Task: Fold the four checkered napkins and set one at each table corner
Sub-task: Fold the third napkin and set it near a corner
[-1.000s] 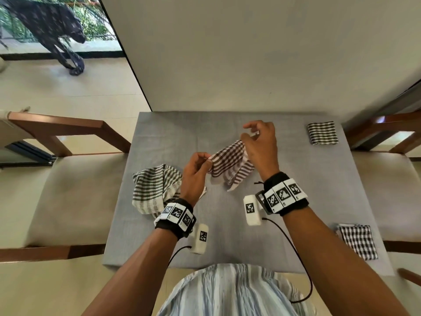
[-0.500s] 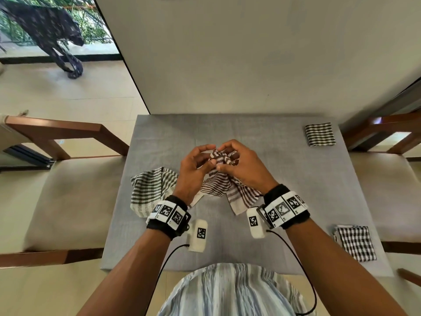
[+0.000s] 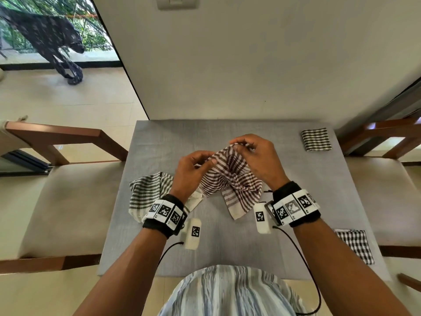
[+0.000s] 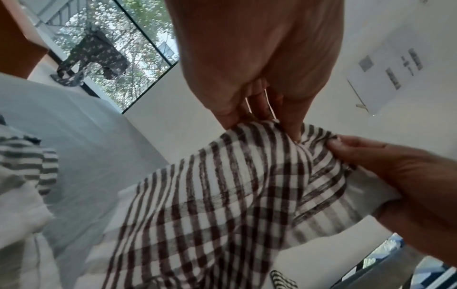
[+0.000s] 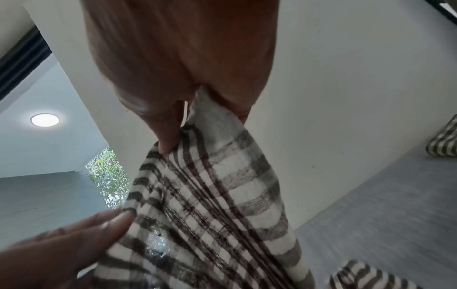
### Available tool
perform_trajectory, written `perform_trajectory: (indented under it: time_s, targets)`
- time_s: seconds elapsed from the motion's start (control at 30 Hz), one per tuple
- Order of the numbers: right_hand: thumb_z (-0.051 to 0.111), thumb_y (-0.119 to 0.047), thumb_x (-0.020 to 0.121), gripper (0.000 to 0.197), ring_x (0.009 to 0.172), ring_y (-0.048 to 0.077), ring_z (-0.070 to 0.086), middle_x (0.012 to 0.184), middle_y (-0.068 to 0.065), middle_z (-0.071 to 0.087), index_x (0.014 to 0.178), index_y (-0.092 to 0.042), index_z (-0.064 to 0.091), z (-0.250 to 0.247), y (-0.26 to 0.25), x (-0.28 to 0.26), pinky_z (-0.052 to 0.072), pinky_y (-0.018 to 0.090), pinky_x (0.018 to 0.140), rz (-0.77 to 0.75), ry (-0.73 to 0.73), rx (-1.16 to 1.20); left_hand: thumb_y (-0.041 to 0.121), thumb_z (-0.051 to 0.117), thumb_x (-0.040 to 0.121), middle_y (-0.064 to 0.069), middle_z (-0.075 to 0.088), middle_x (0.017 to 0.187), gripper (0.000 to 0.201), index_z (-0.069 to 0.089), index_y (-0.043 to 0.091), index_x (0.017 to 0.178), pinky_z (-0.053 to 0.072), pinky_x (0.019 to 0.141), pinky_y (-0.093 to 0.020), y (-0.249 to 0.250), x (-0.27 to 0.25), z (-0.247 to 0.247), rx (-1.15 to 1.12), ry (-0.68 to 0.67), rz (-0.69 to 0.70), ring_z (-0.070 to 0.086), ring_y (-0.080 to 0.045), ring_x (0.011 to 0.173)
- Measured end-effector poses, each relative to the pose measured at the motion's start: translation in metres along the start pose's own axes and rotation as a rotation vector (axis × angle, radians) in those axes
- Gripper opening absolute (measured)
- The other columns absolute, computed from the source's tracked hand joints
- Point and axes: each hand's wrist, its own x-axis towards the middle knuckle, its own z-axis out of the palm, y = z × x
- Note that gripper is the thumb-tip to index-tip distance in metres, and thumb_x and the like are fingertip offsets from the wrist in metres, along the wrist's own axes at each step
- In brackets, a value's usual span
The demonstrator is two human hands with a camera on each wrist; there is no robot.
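napkins (image 3: 231,179): four (two folded)

Each forearm was bare. Each wrist carried a black band (image 3: 163,225) with white square-code tags (image 3: 295,206), a white tagged module (image 3: 193,233), and a black cable (image 3: 303,263). The garment (image 3: 227,293) was blue-white striped.

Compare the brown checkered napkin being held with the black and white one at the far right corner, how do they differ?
The brown checkered napkin is unfolded and rumpled; the far-corner napkin is folded into a neat rectangle. The brown one is pinched along its top edge by the left hand and right hand over the table's middle; the far-corner one lies flat and untouched. Its checks are brownish, the other's blackish. Both are checked cloth on the grey table.
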Motion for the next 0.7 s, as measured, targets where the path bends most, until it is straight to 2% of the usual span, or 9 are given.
perform_trajectory:
  time_s: [0.07,0.17,0.3,0.4,0.47,0.53,0.57,0.63,0.7]
  targets:
    - [0.063,-0.013,0.094,0.017,0.098,-0.007,0.06,0.104,-0.012,0.069,0.107,-0.018,0.073,-0.012,-0.002,0.009,0.042,0.006,0.087,-0.007,0.023,-0.026,0.018,0.07,0.09,0.006,0.074,0.095,0.016,0.073,0.014,0.105,0.057,0.076,-0.022,-0.003,0.006,-0.002,0.105,-0.061,0.03,0.069,-0.008,0.087]
    - [0.063,-0.014,0.094,0.017,0.099,0.0,0.062,0.106,-0.008,0.071,0.107,-0.017,0.073,-0.038,-0.004,0.029,0.046,0.013,0.089,-0.013,0.103,-0.071,0.021,0.068,0.091,0.011,0.072,0.095,0.016,0.072,0.017,0.106,0.055,0.076,-0.017,-0.005,0.021,-0.012,0.23,-0.113,0.049,0.068,0.0,0.087]
    - [0.065,-0.016,0.091,0.014,0.093,0.003,0.064,0.101,-0.008,0.073,0.1,-0.02,0.075,-0.077,0.003,0.063,0.047,0.014,0.084,-0.015,0.246,-0.153,0.022,0.069,0.09,0.019,0.069,0.09,0.013,0.073,0.021,0.102,0.05,0.073,-0.007,0.005,0.048,-0.037,0.303,0.008,0.071,0.065,0.01,0.08]
    - [0.065,-0.019,0.09,0.013,0.094,0.011,0.065,0.1,-0.003,0.074,0.099,-0.019,0.075,-0.104,0.012,0.088,0.051,0.025,0.086,-0.01,0.323,-0.237,0.023,0.07,0.09,0.021,0.068,0.086,0.008,0.072,0.027,0.097,0.042,0.069,0.0,0.024,0.077,-0.05,0.384,0.048,0.072,0.062,0.013,0.076]
    - [0.064,-0.02,0.09,0.014,0.095,0.017,0.067,0.101,0.002,0.074,0.099,-0.017,0.075,-0.119,0.017,0.105,0.052,0.03,0.086,-0.009,0.357,-0.281,0.021,0.071,0.089,0.012,0.071,0.088,0.009,0.075,0.021,0.097,0.045,0.076,-0.005,0.038,0.097,-0.057,0.448,0.045,0.087,0.063,0.008,0.079]
    - [0.062,-0.021,0.091,0.016,0.097,0.02,0.067,0.102,0.004,0.074,0.099,-0.015,0.075,-0.134,0.017,0.12,0.052,0.031,0.086,-0.002,0.387,-0.31,0.02,0.072,0.088,0.001,0.073,0.092,0.012,0.076,0.014,0.097,0.049,0.081,-0.022,0.052,0.116,-0.062,0.522,0.055,0.124,0.066,-0.008,0.085]
    - [0.061,-0.02,0.091,0.017,0.097,0.021,0.067,0.103,0.005,0.074,0.099,-0.015,0.075,-0.141,0.017,0.127,0.052,0.031,0.086,0.0,0.407,-0.319,0.02,0.072,0.088,-0.001,0.073,0.092,0.013,0.077,0.013,0.097,0.048,0.08,-0.024,0.059,0.125,-0.064,0.557,0.073,0.142,0.065,-0.012,0.085]
    - [0.06,-0.019,0.092,0.017,0.097,0.02,0.067,0.103,0.005,0.074,0.098,-0.015,0.075,-0.153,0.017,0.137,0.051,0.029,0.084,0.01,0.45,-0.337,0.02,0.072,0.087,-0.003,0.073,0.091,0.014,0.077,0.012,0.098,0.042,0.077,-0.023,0.072,0.139,-0.068,0.59,0.125,0.166,0.061,-0.012,0.081]
    - [0.059,-0.016,0.091,0.017,0.095,0.02,0.068,0.103,0.004,0.075,0.098,-0.016,0.075,-0.163,0.018,0.143,0.052,0.028,0.082,0.012,0.481,-0.347,0.02,0.071,0.087,-0.002,0.072,0.09,0.013,0.077,0.013,0.097,0.042,0.076,-0.023,0.086,0.152,-0.07,0.596,0.176,0.199,0.059,-0.012,0.078]
